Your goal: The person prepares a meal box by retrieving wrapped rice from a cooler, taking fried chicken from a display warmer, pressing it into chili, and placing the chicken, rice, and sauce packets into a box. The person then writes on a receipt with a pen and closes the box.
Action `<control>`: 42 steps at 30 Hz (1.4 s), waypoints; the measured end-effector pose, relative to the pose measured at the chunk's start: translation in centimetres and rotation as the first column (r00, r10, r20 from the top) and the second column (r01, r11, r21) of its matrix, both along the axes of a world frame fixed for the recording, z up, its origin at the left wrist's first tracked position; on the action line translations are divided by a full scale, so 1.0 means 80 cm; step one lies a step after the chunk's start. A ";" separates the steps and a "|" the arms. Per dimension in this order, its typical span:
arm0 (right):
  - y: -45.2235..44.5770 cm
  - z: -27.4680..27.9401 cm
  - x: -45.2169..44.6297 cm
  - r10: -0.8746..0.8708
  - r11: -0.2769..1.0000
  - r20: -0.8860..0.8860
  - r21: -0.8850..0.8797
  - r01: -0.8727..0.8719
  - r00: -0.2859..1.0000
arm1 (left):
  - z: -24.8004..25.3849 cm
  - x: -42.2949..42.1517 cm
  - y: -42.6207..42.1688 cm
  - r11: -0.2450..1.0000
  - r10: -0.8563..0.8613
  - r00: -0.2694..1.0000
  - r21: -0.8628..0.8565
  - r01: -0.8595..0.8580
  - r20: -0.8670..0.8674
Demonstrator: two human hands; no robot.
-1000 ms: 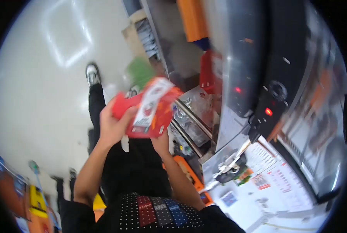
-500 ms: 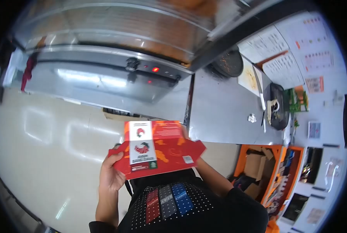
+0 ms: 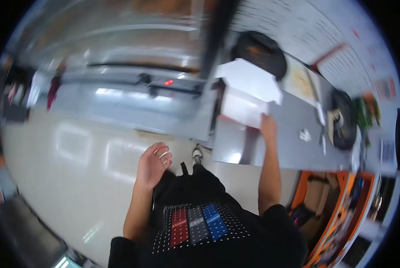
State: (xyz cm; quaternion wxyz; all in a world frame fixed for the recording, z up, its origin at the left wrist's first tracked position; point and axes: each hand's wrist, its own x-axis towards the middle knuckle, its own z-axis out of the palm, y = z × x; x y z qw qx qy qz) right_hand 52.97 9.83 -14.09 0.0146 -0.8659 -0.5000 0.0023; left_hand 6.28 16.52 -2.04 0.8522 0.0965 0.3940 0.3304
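An opened box, white inside with a red edge, is at the left end of the steel counter. My right hand grips the box's near right corner with its fingers closed. Off to the left, over the floor, my left hand is empty, its fingers apart and slightly curled. Behind the box sits a round black pan. The box's printed outside is mostly hidden.
A cutting board with a knife lies right of the pan. Further right are a crumpled white scrap and a black tray. A steel appliance with red lights stands at the left, an orange shelf below the counter.
The red box has gone from in front of my body to the counter, its white inside now showing. My left hand has let go of it. My right arm has reached forward.
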 end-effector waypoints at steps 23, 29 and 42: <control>0.155 0.021 -0.551 0.162 0.977 0.028 0.137 -0.164 0.986 | -0.360 -0.506 -0.380 0.636 -0.031 0.559 -0.448 -0.628 -0.828; 0.176 -0.009 -0.558 -0.008 0.962 0.236 0.267 -0.057 0.972 | -0.360 -0.576 0.004 0.912 0.195 0.626 -0.095 -0.399 -0.755; 0.223 -0.010 -0.589 -0.130 0.978 0.523 -0.072 0.196 0.842 | -0.185 -0.819 0.452 0.791 0.580 0.291 0.611 0.022 -0.761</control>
